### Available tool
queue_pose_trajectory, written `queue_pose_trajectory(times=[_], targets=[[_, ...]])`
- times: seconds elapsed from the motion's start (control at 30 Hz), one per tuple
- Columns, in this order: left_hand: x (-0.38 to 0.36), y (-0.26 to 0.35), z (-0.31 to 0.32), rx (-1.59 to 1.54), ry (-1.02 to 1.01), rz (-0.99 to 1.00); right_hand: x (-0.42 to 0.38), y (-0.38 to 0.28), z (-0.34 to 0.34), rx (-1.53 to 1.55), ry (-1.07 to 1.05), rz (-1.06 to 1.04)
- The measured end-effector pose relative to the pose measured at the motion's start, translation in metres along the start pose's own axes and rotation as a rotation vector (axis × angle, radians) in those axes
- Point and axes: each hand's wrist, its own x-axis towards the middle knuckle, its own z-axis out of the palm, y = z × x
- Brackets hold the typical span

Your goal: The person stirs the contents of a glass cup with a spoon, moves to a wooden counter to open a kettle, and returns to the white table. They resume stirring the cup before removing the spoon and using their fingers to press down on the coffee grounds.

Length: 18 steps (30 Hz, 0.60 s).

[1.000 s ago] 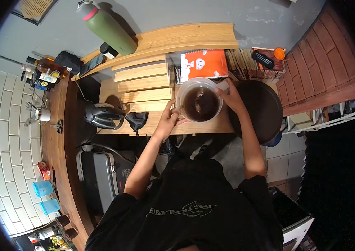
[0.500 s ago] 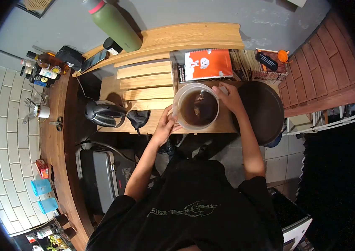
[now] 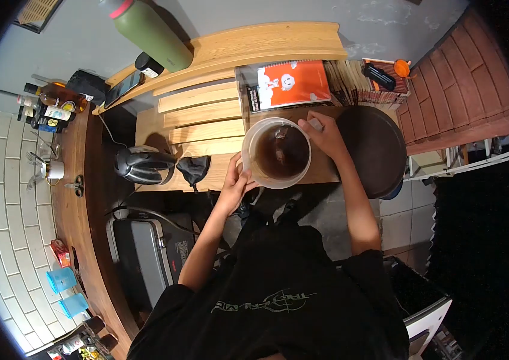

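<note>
A translucent plastic pitcher (image 3: 253, 174) holding dark brown liquid (image 3: 275, 159) is held between my two hands, over the front of the wooden bench (image 3: 320, 171). My right hand (image 3: 323, 137) is closed around the handle at its upper right. My left hand (image 3: 235, 187) supports the lower left wall, with its fingers against the side. Small pale bits, perhaps tea bags or glints, show in the liquid. A black cloth-like item (image 3: 194, 171) lies left of my left hand, beside a black electric kettle (image 3: 143, 165).
A large dark round tray (image 3: 371, 153) lies right of the pitcher. Behind stand an orange notebook (image 3: 293, 85), a row of books (image 3: 350, 84) and a green bottle (image 3: 152, 36) on a ledge. A wooden counter (image 3: 80, 222) with scissors (image 3: 76, 186) runs along the left.
The pitcher seems slightly more tilted, and its liquid lies differently against the wall. My view has shifted a little. Both hands keep their hold.
</note>
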Motion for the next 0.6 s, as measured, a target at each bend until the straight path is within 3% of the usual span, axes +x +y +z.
queue_pose_trajectory(times=[0.3,0.6], targets=[[-0.014,-0.001,-0.007,0.057,0.095,-0.095,-0.007,-0.014,0.02,-0.061,0.076,-0.09],[-0.015,-0.015,-0.012,-0.079,0.115,0.037,-0.017,-0.027,0.029,-0.095,0.081,-0.05]])
